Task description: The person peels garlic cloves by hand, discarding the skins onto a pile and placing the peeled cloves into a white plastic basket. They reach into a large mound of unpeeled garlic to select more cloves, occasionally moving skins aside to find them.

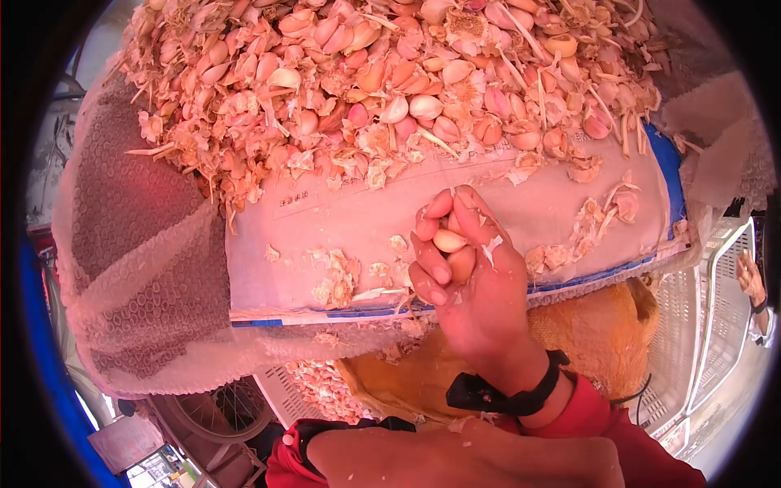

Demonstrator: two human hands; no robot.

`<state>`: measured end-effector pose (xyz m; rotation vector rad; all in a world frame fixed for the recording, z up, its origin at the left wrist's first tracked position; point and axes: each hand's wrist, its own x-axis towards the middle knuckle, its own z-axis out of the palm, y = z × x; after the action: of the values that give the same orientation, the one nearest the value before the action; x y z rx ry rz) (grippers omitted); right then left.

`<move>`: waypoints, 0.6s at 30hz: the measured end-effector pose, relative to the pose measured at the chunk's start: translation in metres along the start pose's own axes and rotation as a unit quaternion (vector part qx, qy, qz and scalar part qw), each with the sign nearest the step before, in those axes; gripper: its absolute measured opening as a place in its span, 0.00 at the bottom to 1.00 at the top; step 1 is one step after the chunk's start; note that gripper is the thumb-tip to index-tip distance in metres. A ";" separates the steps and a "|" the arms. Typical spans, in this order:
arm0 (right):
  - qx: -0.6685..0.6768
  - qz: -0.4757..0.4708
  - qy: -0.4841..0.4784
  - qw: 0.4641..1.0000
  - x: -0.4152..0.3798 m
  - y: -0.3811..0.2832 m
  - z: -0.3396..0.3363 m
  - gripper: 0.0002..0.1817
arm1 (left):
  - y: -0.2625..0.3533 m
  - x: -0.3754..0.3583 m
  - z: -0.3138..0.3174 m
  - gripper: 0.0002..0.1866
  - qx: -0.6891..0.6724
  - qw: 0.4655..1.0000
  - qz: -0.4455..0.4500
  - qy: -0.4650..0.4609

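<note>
Right hand [490, 285] cups smooth, cream-and-pink teardrop garlic cloves [449, 241], apparently to prevent spilling; left hand [464, 460]: grip is hidden.

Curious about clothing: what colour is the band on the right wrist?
The wristband is black, clearest in the head view.

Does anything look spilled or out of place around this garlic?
Only minor scatter: papery scraps lie on the pale sheet in front of the garlic pile, so they look stray. A white flake also clings to the right hand, which holds cloves. Otherwise, nothing stands out.
</note>
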<state>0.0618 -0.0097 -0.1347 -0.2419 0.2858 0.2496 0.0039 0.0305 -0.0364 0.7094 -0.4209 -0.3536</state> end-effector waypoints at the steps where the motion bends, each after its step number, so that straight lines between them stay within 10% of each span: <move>1: -0.008 -0.002 0.007 1.000 0.000 -0.003 -0.001 0.10 | -0.001 -0.001 0.000 0.05 -0.009 1.000 -0.005 0.003; 6: -0.007 -0.001 0.008 1.000 0.000 0.001 0.001 0.10 | 0.016 0.030 -0.023 0.05 0.070 0.991 -0.026 -0.111; 18: -0.030 -0.027 0.035 0.999 0.002 0.006 0.002 0.17 | 0.011 -0.005 -0.104 0.19 -0.088 0.981 -0.083 0.150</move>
<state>0.0624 -0.0032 -0.1351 -0.3171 0.3419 0.1962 0.0518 0.0975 -0.1012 0.6129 -0.0434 -0.4279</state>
